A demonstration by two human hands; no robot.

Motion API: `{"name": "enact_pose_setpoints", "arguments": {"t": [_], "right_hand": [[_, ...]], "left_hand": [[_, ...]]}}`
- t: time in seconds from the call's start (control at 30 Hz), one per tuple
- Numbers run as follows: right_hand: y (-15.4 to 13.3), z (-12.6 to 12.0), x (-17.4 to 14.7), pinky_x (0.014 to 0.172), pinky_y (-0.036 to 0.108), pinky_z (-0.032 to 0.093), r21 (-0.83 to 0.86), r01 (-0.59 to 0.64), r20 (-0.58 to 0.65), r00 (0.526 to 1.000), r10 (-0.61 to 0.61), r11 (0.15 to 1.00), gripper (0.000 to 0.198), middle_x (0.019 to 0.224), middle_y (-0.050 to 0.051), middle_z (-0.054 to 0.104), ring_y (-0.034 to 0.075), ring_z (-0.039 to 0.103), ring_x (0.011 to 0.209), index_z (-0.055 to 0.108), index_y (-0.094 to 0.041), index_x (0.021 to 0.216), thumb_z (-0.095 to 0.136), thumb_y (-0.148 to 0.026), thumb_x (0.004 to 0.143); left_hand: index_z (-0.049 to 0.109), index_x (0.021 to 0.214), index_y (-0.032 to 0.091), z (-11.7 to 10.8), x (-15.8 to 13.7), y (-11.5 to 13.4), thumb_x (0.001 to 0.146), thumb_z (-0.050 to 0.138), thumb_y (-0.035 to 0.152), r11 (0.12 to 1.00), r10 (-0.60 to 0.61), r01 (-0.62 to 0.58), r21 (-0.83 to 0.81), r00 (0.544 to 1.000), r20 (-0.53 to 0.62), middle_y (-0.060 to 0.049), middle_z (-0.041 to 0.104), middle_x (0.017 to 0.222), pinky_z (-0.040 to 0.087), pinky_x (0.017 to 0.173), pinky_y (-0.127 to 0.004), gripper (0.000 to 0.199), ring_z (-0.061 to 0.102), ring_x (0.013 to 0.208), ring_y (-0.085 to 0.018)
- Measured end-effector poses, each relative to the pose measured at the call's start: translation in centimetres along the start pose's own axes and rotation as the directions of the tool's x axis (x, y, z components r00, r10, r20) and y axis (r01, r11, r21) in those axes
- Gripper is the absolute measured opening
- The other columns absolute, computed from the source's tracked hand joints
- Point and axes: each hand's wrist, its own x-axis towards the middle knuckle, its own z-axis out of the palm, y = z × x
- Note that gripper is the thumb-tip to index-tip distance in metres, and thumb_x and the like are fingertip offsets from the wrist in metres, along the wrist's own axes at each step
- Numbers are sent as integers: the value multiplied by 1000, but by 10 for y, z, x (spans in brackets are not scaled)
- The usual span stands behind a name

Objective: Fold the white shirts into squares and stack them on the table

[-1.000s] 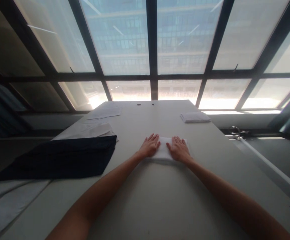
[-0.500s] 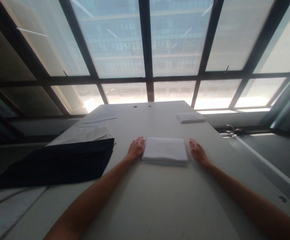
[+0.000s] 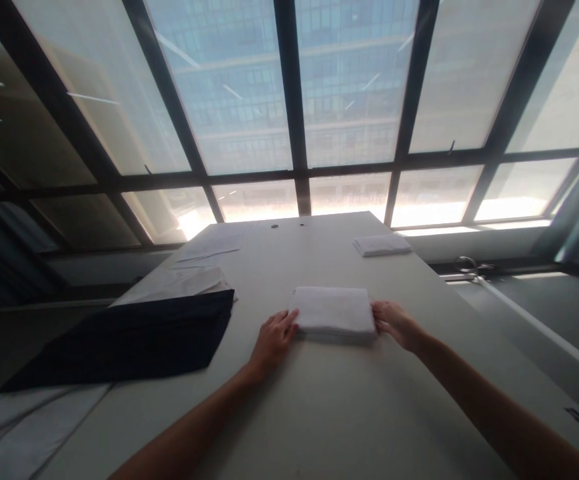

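Note:
A folded white cloth point(image 3: 334, 310) lies in a neat rectangle on the white table point(image 3: 319, 407), between my two hands. My left hand point(image 3: 273, 337) is at its near left corner, fingers stretched out and their tips touching the edge. At the opposite side, my right hand point(image 3: 396, 323) has its fingers closed on the right edge; the fingertips are partly hidden by the cloth and slightly blurred.
Dark navy fabric point(image 3: 134, 340) lies flat at the left, over white fabric point(image 3: 174, 285). Farther back are white sheets point(image 3: 209, 247) and another folded white cloth point(image 3: 382, 245). A white pole point(image 3: 534, 320) runs beyond the table's right side. Large windows point(image 3: 349, 87) stand ahead.
My right hand has moved in from beside the cloth and closed on its right edge. My left hand has slid nearer to me, to the cloth's near left corner. The view has tilted slightly.

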Motion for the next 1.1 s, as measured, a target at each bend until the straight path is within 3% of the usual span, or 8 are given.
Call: {"name": "enact_pose_setpoints", "arguments": {"t": [0.1, 0.17, 0.3, 0.47, 0.6, 0.77, 1.1], "right_hand": [[-6, -3, 3, 58, 26, 50, 114, -104, -5, 994, 105, 988, 9, 76, 6, 68, 16, 63, 63, 63, -19, 77, 64, -29, 77], [-4, -2, 6, 60, 28, 52, 88, -97, 36, 995, 94, 991, 15, 77, 7, 69, 17, 63, 64, 65, -18, 80, 66, -33, 80], [8, 10, 4, 76, 35, 55, -2, 56, 153, 987, -55, 998, 26, 85, 9, 74, 24, 69, 80, 69, -17, 88, 70, -41, 79], [22, 28, -5, 88, 39, 55, 62, 226, 116, 966, -232, 972, 51, 111, 8, 73, 27, 68, 101, 63, -20, 119, 72, -38, 73], [27, 33, -6, 84, 41, 56, 89, 182, 87, 978, -190, 979, 55, 118, 10, 71, 30, 68, 103, 60, -20, 121, 71, -36, 70], [28, 33, -2, 81, 42, 57, 100, 139, 61, 988, -145, 985, 48, 110, 9, 73, 32, 68, 103, 61, -24, 115, 70, -34, 69], [34, 27, 4, 71, 39, 57, 143, 78, 104, 990, -93, 987, 58, 110, 8, 73, 32, 70, 95, 58, -25, 120, 75, -38, 66]], "left_hand": [[57, 140, 24, -2, 3, 1, 101, 44, 39, 1000, -14, 14, 4, 1000, 18, -9, 61, 136, 39, 109, -40, 44, 53, 127, -25], [58, 140, 23, -3, 5, 2, 101, 44, 38, 1000, -21, 22, -5, 999, 25, -9, 62, 135, 39, 109, -40, 44, 53, 126, -25], [59, 138, 23, -2, 5, 1, 101, 44, 36, 999, -34, 34, -10, 999, 18, -9, 62, 132, 40, 107, -40, 43, 53, 124, -25], [62, 136, 23, -2, 6, 0, 100, 45, 37, 999, -29, 29, -34, 1000, 0, -9, 63, 127, 42, 105, -40, 43, 56, 119, -26], [64, 134, 24, -5, 9, -1, 98, 46, 37, 995, -33, 33, -91, 999, -3, -9, 65, 125, 43, 105, -40, 42, 57, 118, -26], [65, 133, 24, -9, 14, 0, 98, 45, 40, 988, -56, 59, -143, 998, 24, -9, 65, 125, 42, 106, -41, 43, 57, 119, -26], [64, 133, 27, -8, 7, -5, 97, 46, 40, 968, -116, 121, -222, 993, 36, -6, 63, 133, 40, 111, -43, 43, 55, 126, -24]]}}
